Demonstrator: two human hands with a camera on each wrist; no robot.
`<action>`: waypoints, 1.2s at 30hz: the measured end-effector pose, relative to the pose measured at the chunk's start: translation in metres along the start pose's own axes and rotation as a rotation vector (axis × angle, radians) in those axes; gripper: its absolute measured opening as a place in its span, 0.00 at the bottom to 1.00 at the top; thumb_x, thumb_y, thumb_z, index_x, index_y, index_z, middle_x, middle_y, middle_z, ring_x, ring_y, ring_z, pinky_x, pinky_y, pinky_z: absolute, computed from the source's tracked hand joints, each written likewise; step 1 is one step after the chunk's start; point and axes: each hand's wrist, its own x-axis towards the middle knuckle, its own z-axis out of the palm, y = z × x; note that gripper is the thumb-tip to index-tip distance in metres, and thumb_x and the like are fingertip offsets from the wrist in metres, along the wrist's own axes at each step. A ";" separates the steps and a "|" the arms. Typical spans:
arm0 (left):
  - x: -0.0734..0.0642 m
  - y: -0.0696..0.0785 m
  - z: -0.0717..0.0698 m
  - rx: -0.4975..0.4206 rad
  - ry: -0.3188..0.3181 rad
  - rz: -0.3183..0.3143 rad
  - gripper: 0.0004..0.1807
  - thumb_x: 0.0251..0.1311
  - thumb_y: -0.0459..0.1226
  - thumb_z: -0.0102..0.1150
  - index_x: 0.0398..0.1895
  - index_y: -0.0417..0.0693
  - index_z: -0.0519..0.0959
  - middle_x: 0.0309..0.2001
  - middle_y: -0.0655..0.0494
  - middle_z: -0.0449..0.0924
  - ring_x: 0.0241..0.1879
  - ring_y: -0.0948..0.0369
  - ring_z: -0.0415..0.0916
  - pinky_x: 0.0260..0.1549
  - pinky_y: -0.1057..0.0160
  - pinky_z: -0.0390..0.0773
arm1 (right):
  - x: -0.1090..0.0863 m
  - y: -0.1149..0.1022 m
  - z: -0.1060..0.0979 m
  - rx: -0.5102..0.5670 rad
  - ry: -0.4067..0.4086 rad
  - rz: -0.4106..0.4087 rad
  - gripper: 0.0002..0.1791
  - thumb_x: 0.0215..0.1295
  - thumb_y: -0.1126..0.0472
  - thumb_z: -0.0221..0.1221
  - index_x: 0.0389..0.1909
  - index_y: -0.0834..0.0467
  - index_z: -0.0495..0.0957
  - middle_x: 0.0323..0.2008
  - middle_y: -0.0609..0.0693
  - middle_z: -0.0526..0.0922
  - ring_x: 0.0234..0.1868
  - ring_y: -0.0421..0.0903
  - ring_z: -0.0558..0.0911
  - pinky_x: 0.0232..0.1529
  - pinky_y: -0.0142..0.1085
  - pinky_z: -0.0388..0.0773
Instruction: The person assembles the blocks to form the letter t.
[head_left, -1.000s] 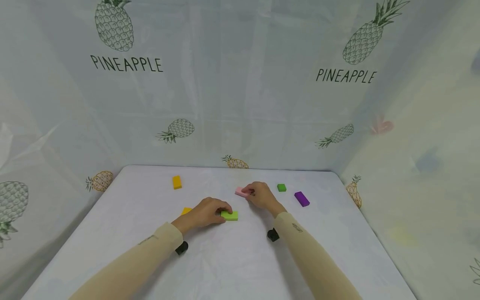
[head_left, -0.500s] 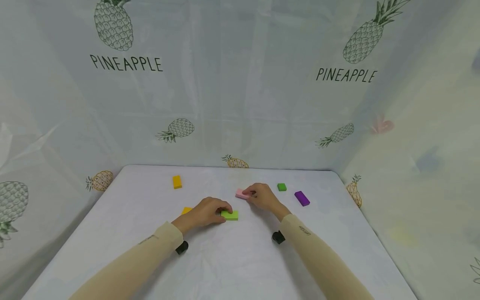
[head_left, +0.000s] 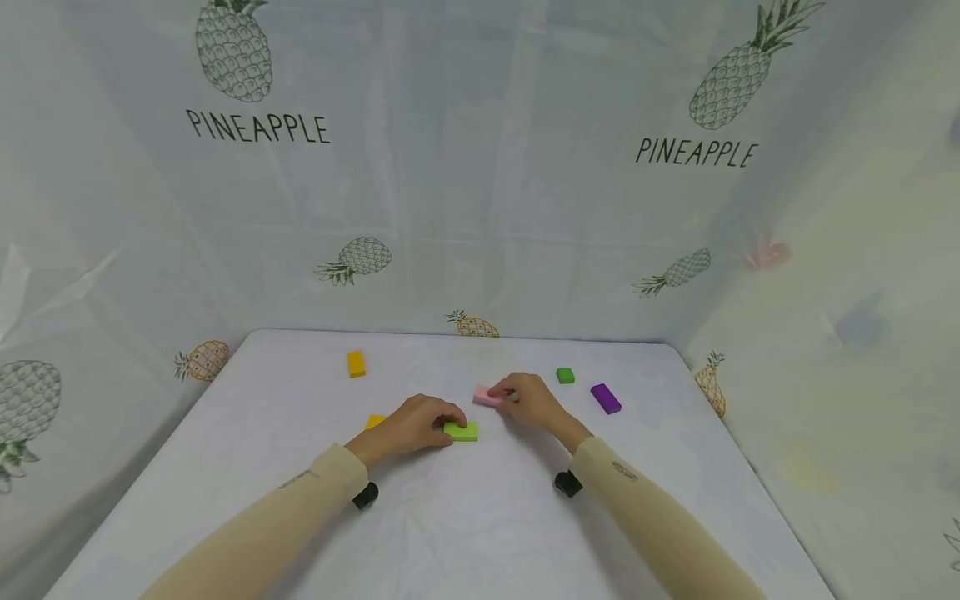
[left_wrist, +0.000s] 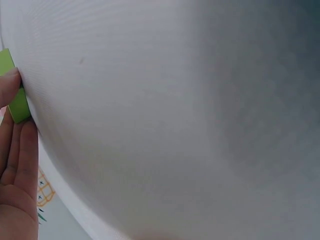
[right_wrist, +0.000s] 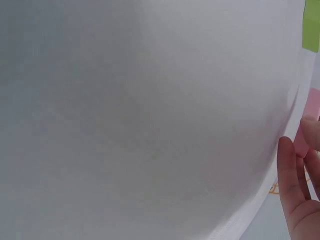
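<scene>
My left hand (head_left: 415, 425) pinches a lime-green block (head_left: 465, 432) between thumb and fingers, low on the white table, its right part uncovered. In the left wrist view the thumb lies across the face of this green block (left_wrist: 20, 107). Just behind and to the right, my right hand (head_left: 531, 400) pinches a pink block (head_left: 486, 397) by its right end. The right wrist view has the pink block (right_wrist: 311, 107) at the right edge between thumb and fingers, with the green one above it. A small gap separates the two blocks.
A yellow block (head_left: 375, 421) lies partly hidden behind my left hand. Another yellow block (head_left: 356, 364) is at the back left. On the right lie a small green block (head_left: 566, 376) and a purple block (head_left: 606, 398). A pineapple-printed curtain (head_left: 480, 208) stands behind the table (head_left: 465, 533).
My right hand has drawn the pink block a little toward the front, closer to the green one, and the right forearm has shifted rightward. The left hand has stayed in place.
</scene>
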 end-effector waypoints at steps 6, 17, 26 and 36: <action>0.000 -0.001 0.000 0.005 0.001 0.003 0.16 0.64 0.37 0.76 0.53 0.59 0.87 0.49 0.70 0.87 0.44 0.64 0.79 0.51 0.62 0.79 | -0.006 -0.002 -0.002 0.015 -0.014 -0.032 0.13 0.67 0.69 0.69 0.51 0.55 0.90 0.49 0.48 0.90 0.53 0.48 0.86 0.59 0.48 0.84; 0.000 0.000 0.001 0.008 -0.004 -0.008 0.16 0.63 0.36 0.77 0.52 0.59 0.88 0.49 0.71 0.87 0.44 0.65 0.78 0.51 0.63 0.79 | -0.019 -0.004 -0.006 0.014 -0.027 -0.087 0.14 0.67 0.70 0.69 0.51 0.55 0.90 0.48 0.48 0.90 0.52 0.48 0.87 0.58 0.47 0.84; 0.000 0.002 0.000 0.022 -0.005 -0.016 0.15 0.63 0.36 0.77 0.52 0.59 0.88 0.48 0.71 0.87 0.43 0.66 0.78 0.49 0.63 0.79 | -0.026 -0.006 -0.007 0.023 -0.029 -0.147 0.14 0.67 0.71 0.69 0.50 0.57 0.90 0.48 0.50 0.91 0.52 0.50 0.87 0.56 0.49 0.85; 0.001 0.003 0.000 0.010 0.001 -0.003 0.15 0.63 0.35 0.76 0.51 0.58 0.88 0.47 0.70 0.87 0.43 0.62 0.79 0.48 0.64 0.79 | -0.033 -0.005 -0.011 0.035 -0.028 -0.160 0.15 0.66 0.74 0.68 0.50 0.58 0.90 0.48 0.51 0.91 0.53 0.51 0.87 0.56 0.50 0.86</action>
